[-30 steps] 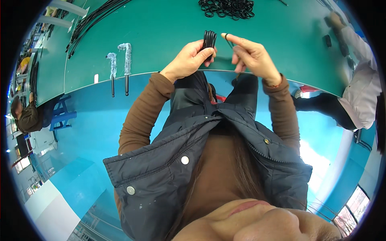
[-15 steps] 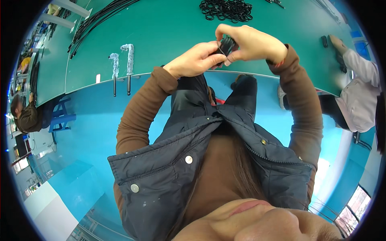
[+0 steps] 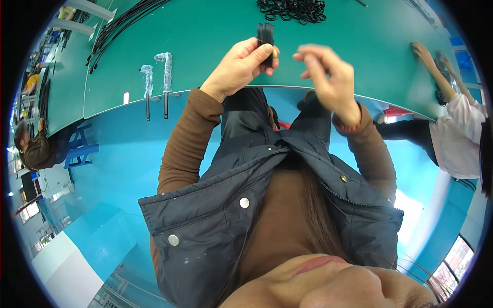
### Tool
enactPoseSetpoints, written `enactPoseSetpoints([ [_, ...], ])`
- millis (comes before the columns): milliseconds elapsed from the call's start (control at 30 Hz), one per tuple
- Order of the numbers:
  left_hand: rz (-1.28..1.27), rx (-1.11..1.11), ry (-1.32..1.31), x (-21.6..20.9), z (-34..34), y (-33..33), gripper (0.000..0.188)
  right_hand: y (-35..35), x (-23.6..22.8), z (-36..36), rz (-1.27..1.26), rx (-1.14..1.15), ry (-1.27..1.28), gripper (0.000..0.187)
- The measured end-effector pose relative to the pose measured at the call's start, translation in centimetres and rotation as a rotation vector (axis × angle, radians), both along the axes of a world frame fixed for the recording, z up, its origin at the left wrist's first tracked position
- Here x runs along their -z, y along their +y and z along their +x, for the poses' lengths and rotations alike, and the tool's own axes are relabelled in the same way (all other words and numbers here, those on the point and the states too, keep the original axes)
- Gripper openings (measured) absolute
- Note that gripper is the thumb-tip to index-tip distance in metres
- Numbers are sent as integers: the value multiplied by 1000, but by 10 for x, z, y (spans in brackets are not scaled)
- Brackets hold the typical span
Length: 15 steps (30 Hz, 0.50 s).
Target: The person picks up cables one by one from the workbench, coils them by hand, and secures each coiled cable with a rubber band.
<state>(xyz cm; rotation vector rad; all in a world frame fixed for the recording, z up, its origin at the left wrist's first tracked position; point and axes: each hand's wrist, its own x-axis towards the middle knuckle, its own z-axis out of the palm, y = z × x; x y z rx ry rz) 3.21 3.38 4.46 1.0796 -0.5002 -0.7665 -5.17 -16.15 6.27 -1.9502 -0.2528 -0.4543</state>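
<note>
A small black bundle [image 3: 265, 35], like strands or loops gathered tight, stands upright in my left hand [image 3: 239, 69] above the green table's near edge. The left thumb and fingers press around its lower part; its exact kind cannot be made out. To the right of it, apart from the bundle, my right hand [image 3: 328, 77] is raised with its fingers partly curled and spread. Those fingers are a little blurred, and nothing shows in them. Beyond my hands a pile of black rings [image 3: 292, 10] lies on the table.
Two hooked rods with pale wrapping [image 3: 167, 72] lie at the near edge of the green table [image 3: 205, 38], left of my hands. Long black cables [image 3: 120, 31] stretch across the far left. A co-worker's arm [image 3: 434, 69] reaches over the table at the right; a blue stool [image 3: 81, 149] stands at the left.
My right hand has come off the black bundle and moved right and nearer to me. My left hand has shifted slightly left, holding the bundle upright. The co-worker's arms have moved.
</note>
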Motion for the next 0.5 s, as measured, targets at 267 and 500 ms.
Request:
enactPoseSetpoints([
  [267, 27, 77, 9, -4, -12, -22, 28, -14, -7, 41, 132, -203, 315, 28],
  [500, -26, -27, 121, 14, -12, -19, 18, -17, 6, 40, 206, -241, 446, 30],
])
